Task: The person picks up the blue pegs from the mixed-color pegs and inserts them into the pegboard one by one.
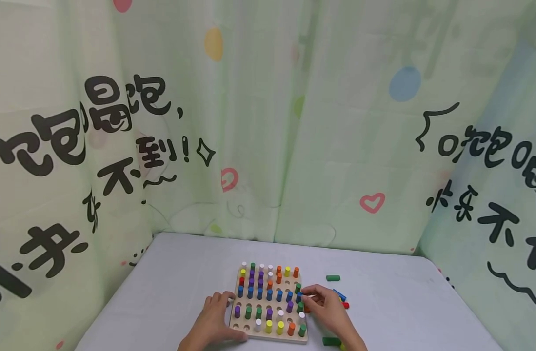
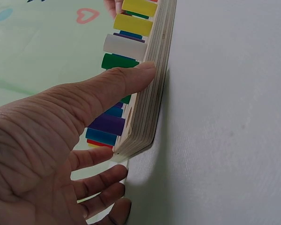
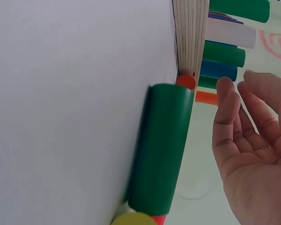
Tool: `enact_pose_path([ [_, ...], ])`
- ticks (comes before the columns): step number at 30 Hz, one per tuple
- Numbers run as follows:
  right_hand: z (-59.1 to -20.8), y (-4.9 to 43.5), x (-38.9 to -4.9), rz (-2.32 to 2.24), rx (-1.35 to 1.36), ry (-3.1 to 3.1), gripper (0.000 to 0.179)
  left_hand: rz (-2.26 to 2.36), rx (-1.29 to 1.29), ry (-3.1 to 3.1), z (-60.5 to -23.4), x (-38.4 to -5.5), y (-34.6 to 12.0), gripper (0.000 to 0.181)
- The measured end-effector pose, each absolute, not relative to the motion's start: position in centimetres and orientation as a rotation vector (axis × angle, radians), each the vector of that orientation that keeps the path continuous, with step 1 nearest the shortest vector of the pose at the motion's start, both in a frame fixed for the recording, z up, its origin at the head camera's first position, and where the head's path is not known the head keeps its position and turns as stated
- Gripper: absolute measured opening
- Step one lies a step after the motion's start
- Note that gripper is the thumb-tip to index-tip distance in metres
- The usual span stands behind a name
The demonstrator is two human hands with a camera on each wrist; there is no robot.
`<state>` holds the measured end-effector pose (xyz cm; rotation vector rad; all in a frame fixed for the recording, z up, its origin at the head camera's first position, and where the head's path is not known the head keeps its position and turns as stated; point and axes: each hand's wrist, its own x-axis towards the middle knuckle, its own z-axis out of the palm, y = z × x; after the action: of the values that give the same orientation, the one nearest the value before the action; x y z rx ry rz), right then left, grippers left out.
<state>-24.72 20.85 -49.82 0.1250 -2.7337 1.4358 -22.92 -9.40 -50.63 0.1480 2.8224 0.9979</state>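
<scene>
A wooden pegboard stands on the table, with rows of coloured pegs upright in its holes. My left hand is at its near left corner. In the left wrist view the thumb lies straight against the layered edge, and the other fingers spread loosely by the corner. At the board's right side, my right hand has its fingertips close to the blue peg ending the full blue row. In the right wrist view, thumb and fingers are bent with a gap between them, beside that blue peg.
Loose pegs lie right of the board: a green peg farther back, a blue peg and a red peg behind the right hand, and another green peg near the front. A printed curtain surrounds the white table.
</scene>
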Motion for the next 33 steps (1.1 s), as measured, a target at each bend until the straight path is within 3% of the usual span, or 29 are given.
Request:
enact_pose_path([
  [33, -49.4, 26.6, -24.2, 1.162, -0.184, -2.776, 0.019, 1.007, 0.165, 2.826, -50.6, -22.8, -9.6, 0.085],
])
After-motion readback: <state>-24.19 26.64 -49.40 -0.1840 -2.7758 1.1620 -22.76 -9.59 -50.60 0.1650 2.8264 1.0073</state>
